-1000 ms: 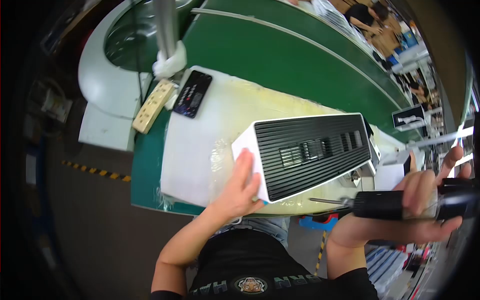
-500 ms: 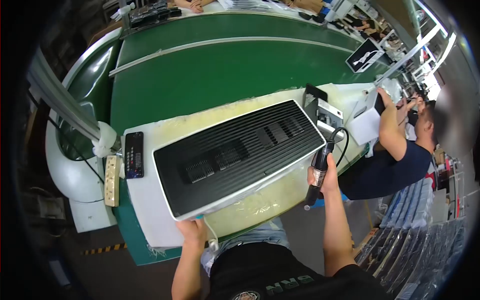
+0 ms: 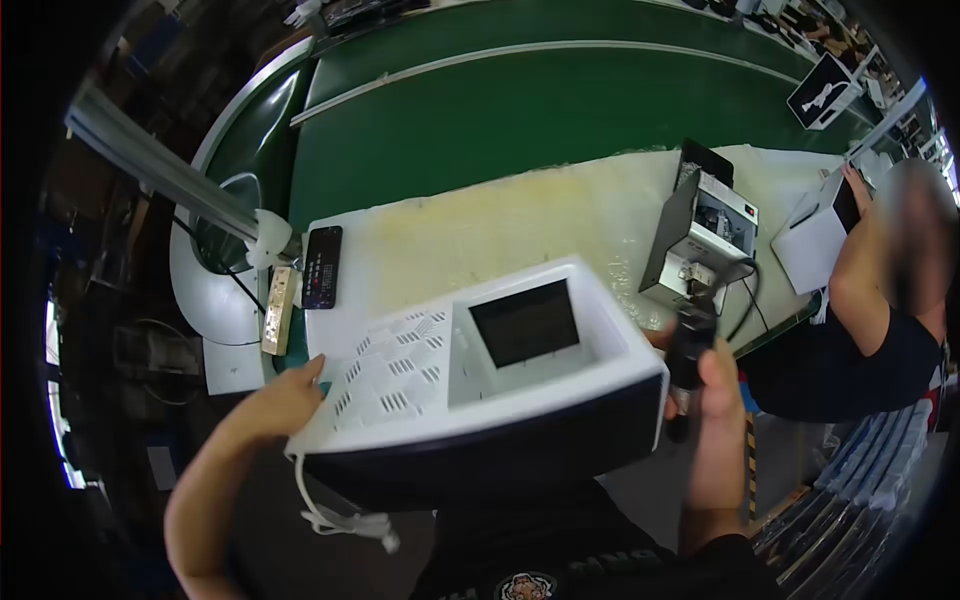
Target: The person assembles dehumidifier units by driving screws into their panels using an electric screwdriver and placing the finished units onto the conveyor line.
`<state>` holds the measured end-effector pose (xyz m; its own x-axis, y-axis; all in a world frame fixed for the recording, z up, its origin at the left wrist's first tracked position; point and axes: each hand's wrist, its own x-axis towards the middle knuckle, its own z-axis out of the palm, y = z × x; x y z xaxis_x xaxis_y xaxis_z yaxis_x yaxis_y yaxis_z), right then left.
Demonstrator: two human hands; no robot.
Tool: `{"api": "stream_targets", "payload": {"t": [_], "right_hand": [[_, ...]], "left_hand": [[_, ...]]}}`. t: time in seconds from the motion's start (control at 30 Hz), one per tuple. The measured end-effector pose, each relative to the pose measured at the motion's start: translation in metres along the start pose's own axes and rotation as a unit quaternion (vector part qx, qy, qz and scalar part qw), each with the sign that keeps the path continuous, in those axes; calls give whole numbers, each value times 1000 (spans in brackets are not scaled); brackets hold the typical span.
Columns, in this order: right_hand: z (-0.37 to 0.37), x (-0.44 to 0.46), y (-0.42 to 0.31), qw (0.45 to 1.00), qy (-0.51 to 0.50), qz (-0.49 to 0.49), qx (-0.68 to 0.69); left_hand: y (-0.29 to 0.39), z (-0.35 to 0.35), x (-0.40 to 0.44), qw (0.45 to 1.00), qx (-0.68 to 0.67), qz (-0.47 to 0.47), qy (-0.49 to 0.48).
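A white appliance with a black side (image 3: 400, 365) is tilted in front of me at the table's near edge. Its top shows slotted vents and a recess with a dark panel inside. My left hand (image 3: 285, 400) grips its left end, fingers partly hidden behind the edge. A white power cord with a plug (image 3: 375, 528) hangs below that end. In my right hand (image 3: 718, 395), beside the appliance's right end, is a black electric screwdriver (image 3: 690, 350) with a cable, blurred by motion. Whether the right fingers also touch the appliance I cannot tell.
A padded pale table cover (image 3: 480, 220) borders a green conveyor belt (image 3: 560, 105). A grey boxy device with an open front (image 3: 675, 235) stands on the right. A phone-like slab (image 3: 322, 268) and power strip (image 3: 278, 312) lie left. A co-worker (image 3: 830, 370) handles a white box (image 3: 812, 245).
The appliance has turned from its black ribbed face to its white vented face and come closer to me. My left hand has shifted to its left end; the screwdriver stays in my right hand.
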<state>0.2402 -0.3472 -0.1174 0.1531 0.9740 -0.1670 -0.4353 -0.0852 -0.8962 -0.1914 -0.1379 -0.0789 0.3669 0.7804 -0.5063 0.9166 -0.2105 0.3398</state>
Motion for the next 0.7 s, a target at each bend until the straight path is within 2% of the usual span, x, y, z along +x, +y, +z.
{"api": "stream_targets", "payload": {"t": [0.03,0.07,0.1,0.17,0.2,0.23,0.3,0.33,0.37,0.43,0.47,0.5,0.57,0.63,0.7], "right_hand": [[-9,6,6,999,-22,38,-16],[-8,14,17,999,-12,20,-41],[-6,18,18,999,-2,15,-43],[-6,23,17,999,20,23,-21],[-11,24,12,999,34,-37,-11],[-15,24,7,994,47,-96,-2],[-28,18,-17,964,142,-224,-22],[-33,15,-31,940,168,-294,-49],[-36,11,-47,908,198,-361,-82],[-35,5,-73,825,300,-448,-169],[-39,4,-80,804,305,-476,-183],[-28,13,-87,764,353,-503,-197],[-32,30,-88,711,400,-530,-233],[-38,50,-81,676,411,-538,-290],[-44,65,-69,662,393,-546,-330]], "left_hand": [[32,-20,10,990,44,-63,-119],[52,-32,17,960,89,-123,-234],[35,-31,32,966,62,-105,-228],[20,-37,64,951,106,-29,-290],[4,-37,81,943,104,18,-316],[0,-41,95,943,110,24,-314],[-3,-47,120,910,250,119,-307],[1,-47,136,921,255,114,-271],[39,-55,135,924,300,93,-220],[72,-45,156,959,212,166,-87],[111,-38,150,975,36,183,-117],[159,-34,137,961,-141,189,-145],[226,-29,125,920,-106,310,-215],[254,-16,135,893,-88,386,-214],[261,-15,140,889,-101,375,-241]]}}
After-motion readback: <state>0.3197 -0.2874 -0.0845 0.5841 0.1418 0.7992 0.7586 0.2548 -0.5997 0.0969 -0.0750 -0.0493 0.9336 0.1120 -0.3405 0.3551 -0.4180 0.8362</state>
